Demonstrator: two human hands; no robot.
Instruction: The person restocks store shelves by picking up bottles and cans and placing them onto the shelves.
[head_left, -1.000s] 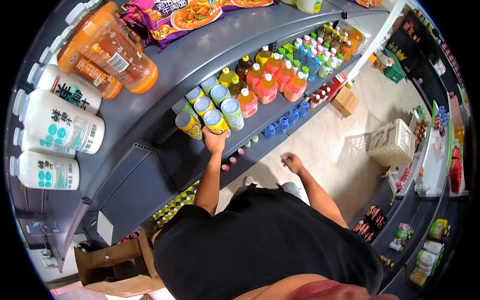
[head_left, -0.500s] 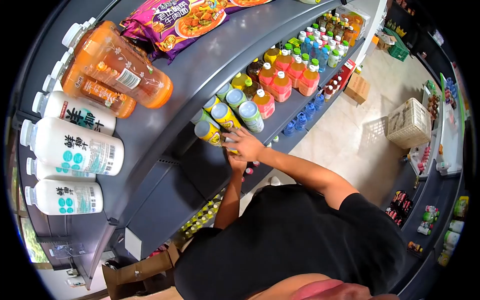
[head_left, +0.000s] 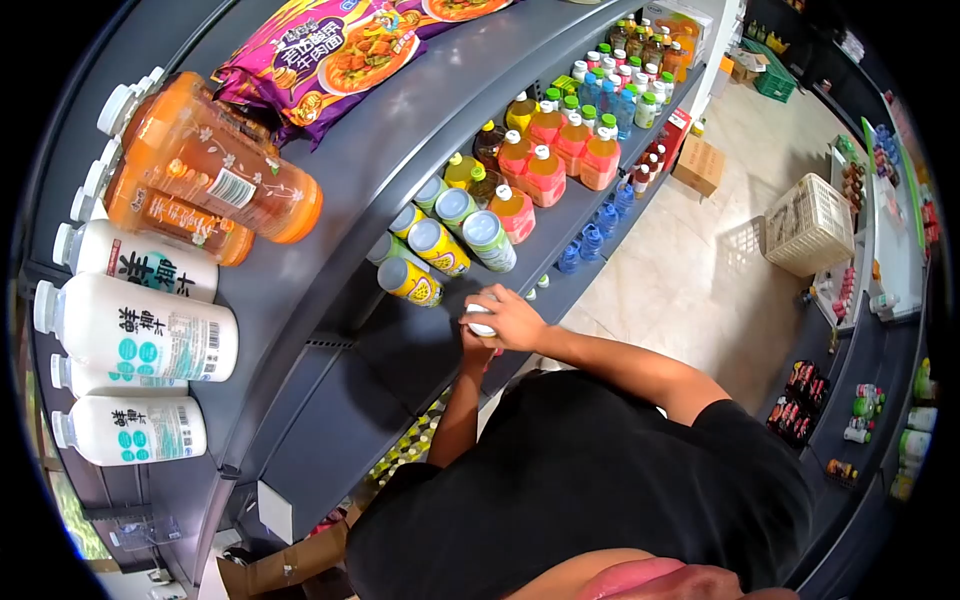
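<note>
My right hand [head_left: 512, 318] curls over a small can [head_left: 481, 322], whose pale round end shows between the fingers. Just beneath it, my left hand [head_left: 476, 347] is closed around the lower part of the same can; most of those fingers are hidden. Both hands are in front of the shelf edge, apart from the cans standing there. Nearest to them are a yellow can [head_left: 410, 282] at the row's front, another yellow can [head_left: 439, 248] behind it, and a white-green can [head_left: 489, 241].
Pink-orange drink bottles [head_left: 515, 213] stand behind the cans. On the upper shelf at left are white coconut-juice bottles [head_left: 150, 328], orange bottles [head_left: 235, 185] and a purple noodle packet [head_left: 320, 60]. A white crate [head_left: 810, 225] and a cardboard box [head_left: 698, 166] are on the floor.
Both hands have drawn back from the row of cans toward my body, with the can between them. Its pale end now shows. The view has shifted slightly.
</note>
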